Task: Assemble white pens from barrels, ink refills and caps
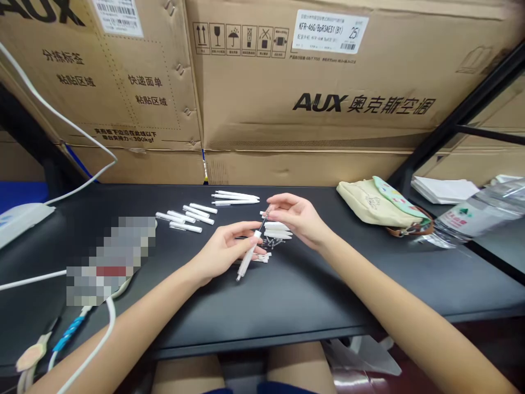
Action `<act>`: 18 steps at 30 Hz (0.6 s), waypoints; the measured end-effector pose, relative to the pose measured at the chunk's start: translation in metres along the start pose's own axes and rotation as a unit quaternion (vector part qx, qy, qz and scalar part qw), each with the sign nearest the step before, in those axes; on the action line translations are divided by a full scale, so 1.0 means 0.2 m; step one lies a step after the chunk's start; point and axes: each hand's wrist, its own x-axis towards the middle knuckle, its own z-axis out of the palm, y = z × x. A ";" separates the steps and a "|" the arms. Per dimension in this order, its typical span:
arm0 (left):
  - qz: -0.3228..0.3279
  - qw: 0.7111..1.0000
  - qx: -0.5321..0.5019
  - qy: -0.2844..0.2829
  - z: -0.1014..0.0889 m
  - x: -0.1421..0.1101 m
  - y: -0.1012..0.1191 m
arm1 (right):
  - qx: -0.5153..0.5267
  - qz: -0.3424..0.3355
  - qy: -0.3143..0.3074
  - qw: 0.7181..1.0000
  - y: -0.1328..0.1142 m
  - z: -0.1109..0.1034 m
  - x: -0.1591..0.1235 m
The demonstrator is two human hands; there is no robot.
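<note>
White plastic pen barrel [248,257] is grasped by the left hand [223,251] at centre frame, above the black bench [262,312]. A thin refill [262,223] is pinched in the grip of the right hand [297,216], its lower end at the barrel's top. White pen parts [192,214] lie left of centre, small metal pieces [273,242] just below the right hand.

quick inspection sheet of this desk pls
surface: black desk, no spills seen
job's things: white pens in loose rows; white parts and small metal bits between the hands
clutter: beige pouch, water bottle, paper stack
hands: left hand holds white barrel; right hand pinches thin rod at barrel's top
cables: white cable at left; blue-wrapped cable lower left
surroundings: AUX cartons behind desk
</note>
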 end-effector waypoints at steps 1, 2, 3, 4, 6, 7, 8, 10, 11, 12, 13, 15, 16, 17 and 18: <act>0.003 1.000 0.000 0.009 0.00 0.00 0.00 | -0.004 -0.005 0.013 1.000 0.00 -0.02 0.02; 0.007 1.000 0.000 0.019 0.00 0.00 0.00 | -0.013 -0.010 0.035 0.999 0.01 -0.05 0.03; 0.011 1.000 0.001 0.028 0.00 0.00 0.00 | -0.032 -0.014 0.066 0.997 0.02 -0.08 0.05; 0.014 0.999 0.004 0.035 0.00 0.00 0.00 | -0.070 -0.014 0.091 0.993 0.03 -0.11 0.07; 0.018 0.999 0.010 0.041 -0.01 0.00 0.01 | -0.188 -0.010 0.097 0.977 0.06 -0.18 0.10; 0.020 0.999 0.012 0.040 -0.01 0.00 0.01 | -0.237 -0.003 0.084 0.968 0.08 -0.20 0.12; 0.021 0.999 0.014 0.039 -0.01 0.00 0.01 | -0.277 0.005 0.064 0.959 0.10 -0.22 0.13; 0.021 0.999 0.016 0.037 -0.01 0.00 0.02 | -0.328 0.014 0.028 0.944 0.14 -0.25 0.14; 0.021 0.999 0.017 0.036 -0.01 0.00 0.02 | -0.345 0.012 0.022 0.938 0.16 -0.25 0.15; 0.020 0.999 0.018 0.037 -0.01 0.00 0.02 | -0.358 0.007 0.024 0.933 0.17 -0.26 0.16; 0.018 0.999 0.019 0.038 -0.01 0.00 0.02 | -0.368 0.001 0.032 0.929 0.18 -0.26 0.17; 0.015 0.999 0.018 0.040 -0.02 0.00 0.01 | -0.378 -0.007 0.045 0.925 0.19 -0.27 0.18; 0.014 0.999 0.016 0.041 -0.02 0.00 0.01 | -0.380 -0.007 0.042 0.924 0.19 -0.27 0.19; 0.014 0.999 0.016 0.042 -0.01 0.00 0.01 | -0.382 -0.004 0.032 0.924 0.19 -0.27 0.19; 0.014 0.999 0.017 0.043 -0.01 0.00 0.01 | -0.384 -0.001 0.022 0.923 0.19 -0.28 0.19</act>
